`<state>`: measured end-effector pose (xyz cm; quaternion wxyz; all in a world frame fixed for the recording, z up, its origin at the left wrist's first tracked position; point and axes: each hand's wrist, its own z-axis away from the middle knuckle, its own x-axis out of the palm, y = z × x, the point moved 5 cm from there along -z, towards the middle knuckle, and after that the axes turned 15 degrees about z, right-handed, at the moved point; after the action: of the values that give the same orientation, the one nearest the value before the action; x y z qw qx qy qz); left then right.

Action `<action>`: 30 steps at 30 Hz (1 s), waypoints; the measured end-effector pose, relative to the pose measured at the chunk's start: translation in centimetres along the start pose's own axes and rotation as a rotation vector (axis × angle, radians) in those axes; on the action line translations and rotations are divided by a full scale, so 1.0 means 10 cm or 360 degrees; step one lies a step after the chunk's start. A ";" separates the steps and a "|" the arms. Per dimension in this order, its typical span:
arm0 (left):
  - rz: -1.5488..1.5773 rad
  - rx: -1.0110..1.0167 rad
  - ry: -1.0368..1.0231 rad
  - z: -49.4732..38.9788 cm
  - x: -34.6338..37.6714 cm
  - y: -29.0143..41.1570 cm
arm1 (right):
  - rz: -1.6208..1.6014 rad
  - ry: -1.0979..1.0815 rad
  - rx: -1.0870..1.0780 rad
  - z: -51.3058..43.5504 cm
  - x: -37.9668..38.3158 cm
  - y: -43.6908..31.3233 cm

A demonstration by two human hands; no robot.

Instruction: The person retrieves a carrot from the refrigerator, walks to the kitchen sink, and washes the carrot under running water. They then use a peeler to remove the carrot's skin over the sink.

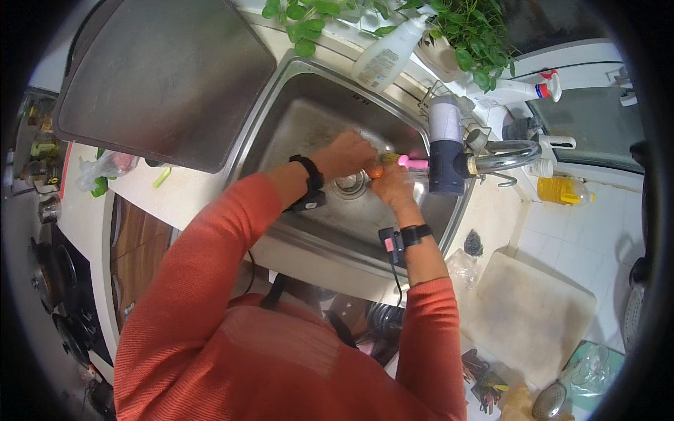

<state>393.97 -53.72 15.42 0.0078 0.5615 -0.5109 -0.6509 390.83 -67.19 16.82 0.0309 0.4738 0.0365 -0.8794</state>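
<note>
Both hands are over the stainless steel sink (310,113). An orange, rounded item (375,171), perhaps a carrot, shows between them, with the fingers of both hands around it. My left hand (347,155) reaches in from the left, its fingers curled at the item. My right hand (394,185) comes from below right and closes on the same item. Just above the right hand is a brush with a pink handle (413,163), its bristles close to the fingers; whether a hand holds it, I cannot tell. The round drain (350,184) lies beneath the hands.
A chrome faucet (508,158) with a dark cylindrical attachment (446,144) reaches over the sink's right side. A large dark board (163,84) borders the left. Behind stand a pump bottle (389,55) and plants (466,31). A pale cutting board (529,316) lies at lower right.
</note>
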 end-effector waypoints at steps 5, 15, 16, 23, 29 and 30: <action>0.0214 -0.0557 -0.0402 -0.02 0.19 -0.01 | 0.0825 0.1093 -0.0149 0.16 -0.07 -0.29; -0.0054 -0.0265 -0.0407 0.03 0.13 -0.04 | -0.1054 -0.0329 -0.0022 -0.03 0.27 0.25; -0.0016 -0.0408 -0.0459 0.06 0.15 -0.12 | -0.1320 -0.0172 -0.0030 0.00 0.27 0.26; 0.0779 -0.0536 -0.0133 0.31 0.29 -0.44 | -0.2490 0.0504 -0.0373 0.25 0.20 0.05; 0.1165 -0.0729 -0.0151 0.44 0.71 -0.49 | -0.2846 0.0629 -0.0187 0.15 0.32 0.01; 0.1171 -0.0772 -0.0234 0.45 0.77 -0.48 | -0.2839 0.0648 -0.0143 0.12 0.35 0.04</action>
<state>390.48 -53.01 5.93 0.3339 0.2766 -0.5083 -0.7441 387.95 -67.75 14.48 -0.6482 0.4141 0.4278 -0.4746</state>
